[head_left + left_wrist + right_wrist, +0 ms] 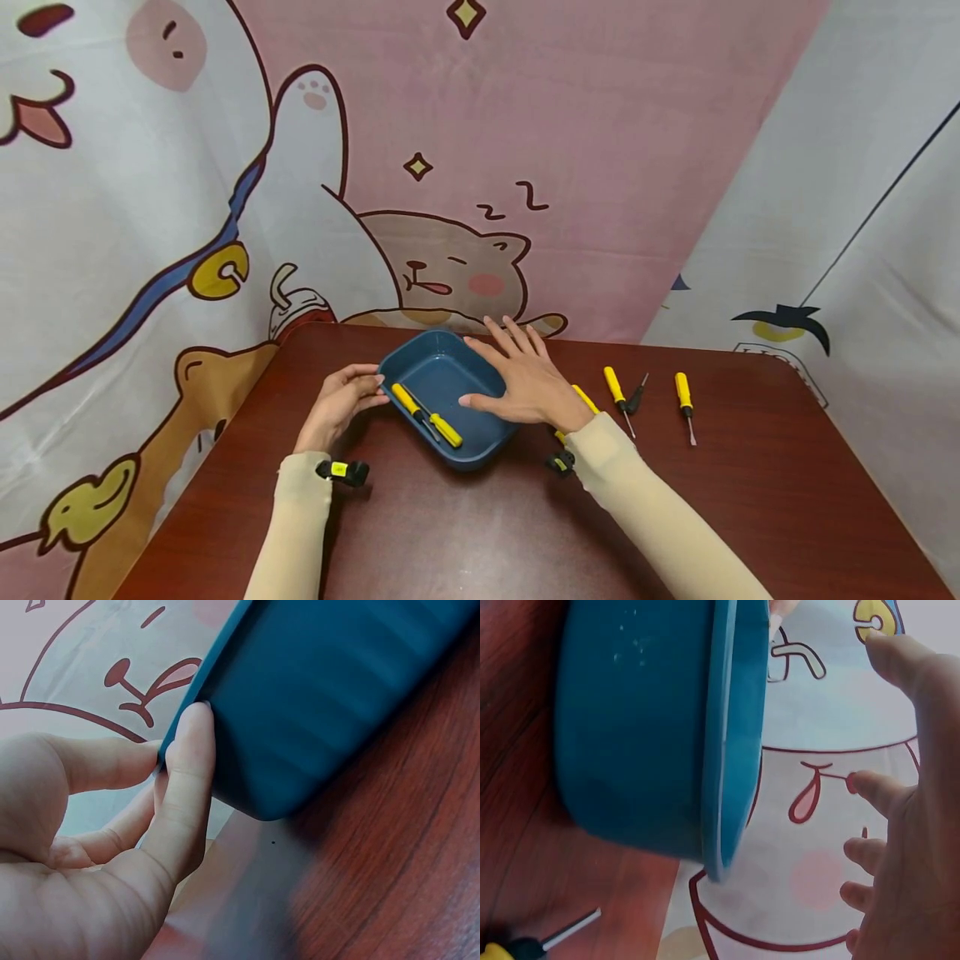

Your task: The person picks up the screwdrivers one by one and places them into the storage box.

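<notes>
A blue plastic bin (444,372) stands on the table with two yellow-handled screwdrivers inside, one (405,400) by its left wall and the other (447,431) near the front. My left hand (337,406) pinches the bin's left rim between thumb and fingers; the left wrist view shows the fingertips against the outer wall (322,697). Over the bin's right side my right hand (525,385) is spread, fingers extended and holding nothing. In the right wrist view its fingers (874,795) are apart from the bin's rim (718,750).
To the right on the brown table (750,500) lie a yellow-and-black screwdriver (615,389), a dark-handled one (637,398) and another yellow one (682,392). More yellow handle (584,397) shows partly behind my right wrist. A printed cloth (600,167) hangs behind the table.
</notes>
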Motion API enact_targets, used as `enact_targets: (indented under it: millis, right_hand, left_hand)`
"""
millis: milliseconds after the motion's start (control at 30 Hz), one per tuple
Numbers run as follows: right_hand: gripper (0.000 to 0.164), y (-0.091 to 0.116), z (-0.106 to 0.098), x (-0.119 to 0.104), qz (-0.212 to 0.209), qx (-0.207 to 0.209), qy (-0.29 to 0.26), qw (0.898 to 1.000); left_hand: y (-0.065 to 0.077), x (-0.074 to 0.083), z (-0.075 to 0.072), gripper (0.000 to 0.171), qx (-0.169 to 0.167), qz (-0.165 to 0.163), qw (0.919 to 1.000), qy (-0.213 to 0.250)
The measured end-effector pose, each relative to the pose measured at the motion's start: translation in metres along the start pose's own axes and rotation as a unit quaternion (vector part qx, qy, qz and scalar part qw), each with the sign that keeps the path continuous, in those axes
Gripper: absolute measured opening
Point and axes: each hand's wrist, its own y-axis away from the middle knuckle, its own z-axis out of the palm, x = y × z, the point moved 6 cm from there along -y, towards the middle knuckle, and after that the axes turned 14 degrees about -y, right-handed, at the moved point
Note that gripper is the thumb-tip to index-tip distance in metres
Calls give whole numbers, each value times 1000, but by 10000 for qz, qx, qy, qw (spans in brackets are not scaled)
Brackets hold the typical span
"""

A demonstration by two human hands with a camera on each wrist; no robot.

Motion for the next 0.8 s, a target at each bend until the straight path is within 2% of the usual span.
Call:
enact_targets:
  millis: [500,800]
  right_hand:
    - [95,25,-19,38,760,792,-37,9939]
    - [95,39,-22,62,1217,873,-5,9887]
  left_hand:
    - [0,0,-1,45,168,-19,9998,-97]
    - [1,1,0,45,66,24,10000,-4]
